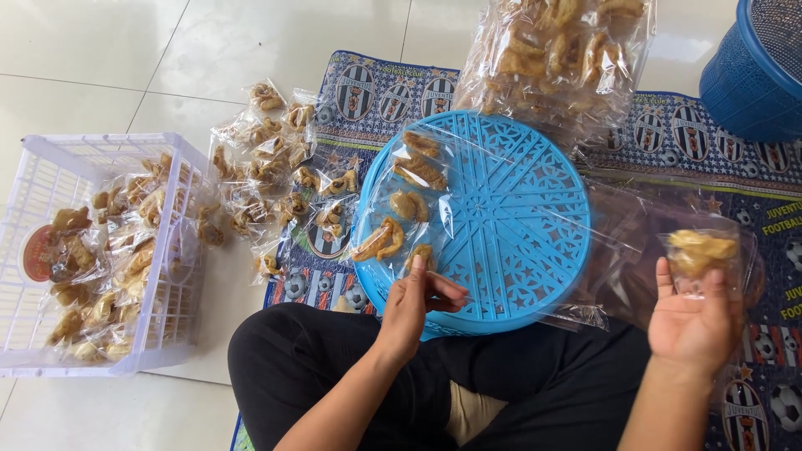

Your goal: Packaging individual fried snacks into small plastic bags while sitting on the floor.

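Left hand (415, 305) bent at wrist, fingers pinched on a clear bag edge, apparently, over the round blue lid (510, 225). Right hand (695, 321) palm-up, fingers wrapped behind a small bag of fried snacks (702, 253), raised beside the lid.

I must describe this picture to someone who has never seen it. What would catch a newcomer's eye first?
Most striking is the round blue lattice tray in the middle, with fried snack pieces lying on clear plastic over its left part. The right hand holds a small clear bag of snacks, while the left hand pinches something at the tray's near edge. At the left, a white crate holds filled packets, with more packets heaped beside it.
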